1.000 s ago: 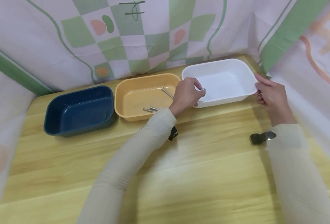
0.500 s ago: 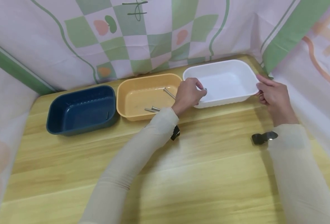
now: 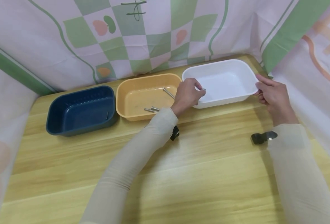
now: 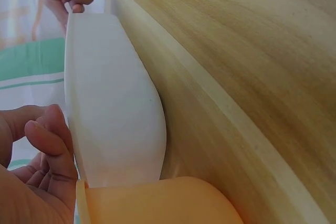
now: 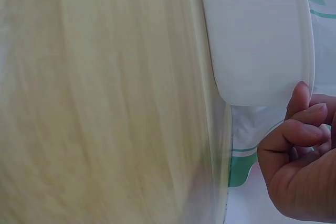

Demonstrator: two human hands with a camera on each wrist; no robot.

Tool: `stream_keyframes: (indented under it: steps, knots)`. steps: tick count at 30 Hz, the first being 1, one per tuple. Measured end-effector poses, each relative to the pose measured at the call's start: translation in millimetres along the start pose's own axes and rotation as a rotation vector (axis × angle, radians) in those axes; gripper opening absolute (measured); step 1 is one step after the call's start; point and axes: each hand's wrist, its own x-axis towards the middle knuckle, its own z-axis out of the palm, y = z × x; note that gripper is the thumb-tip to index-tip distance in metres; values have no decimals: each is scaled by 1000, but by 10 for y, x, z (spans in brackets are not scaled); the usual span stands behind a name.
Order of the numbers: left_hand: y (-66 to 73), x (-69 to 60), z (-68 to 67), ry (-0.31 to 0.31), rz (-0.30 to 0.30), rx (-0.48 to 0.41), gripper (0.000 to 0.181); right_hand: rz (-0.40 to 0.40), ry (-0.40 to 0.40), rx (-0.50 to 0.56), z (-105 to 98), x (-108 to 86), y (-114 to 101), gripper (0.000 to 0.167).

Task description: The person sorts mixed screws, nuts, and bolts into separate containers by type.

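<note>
In the head view, a white tray (image 3: pixel 223 82) stands at the right end of a row of three. My right hand (image 3: pixel 272 95) grips its right rim between thumb and fingers, which the right wrist view also shows. Over the tray's near left corner, my left hand (image 3: pixel 188 95) pinches a small shiny metal piece (image 3: pixel 204 89) at its fingertips; most of it is hidden, so its kind is unclear. Left of that hand sits a yellow tray (image 3: pixel 135 79) with long bolts (image 3: pixel 169 93) inside. My left forearm partly covers its near right corner.
A navy blue tray (image 3: pixel 81 124) stands left of the yellow one, with a small dark screw-like piece (image 3: pixel 107 115) inside. All three trays line the back of the wooden table (image 3: pixel 209 174). Patterned cloth (image 3: pixel 153 37) hangs behind and at both sides.
The head view has shifted slightly. Both hands stay at the white tray, the left with the small metal piece and the right on the rim.
</note>
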Motion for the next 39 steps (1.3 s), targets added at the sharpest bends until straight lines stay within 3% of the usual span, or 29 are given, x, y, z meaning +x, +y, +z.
stream_keyframes:
  steps: [15, 22, 33, 39]
  knots:
    - [-50, 0, -42, -26, -40, -69, 16, 11, -8, 1, 76, 47, -15, 39]
    - [-80, -22, -52, -62, 4, -130, 16, -5, -26, 10, 31, 46, -9, 39]
    - [-141, -138, -103, -94, 120, -126, 20, -26, -52, -41, -78, 118, -12, 34]
    - [-218, -311, -223, -40, 162, -153, 16, -23, -92, -60, -179, 150, -10, 23]
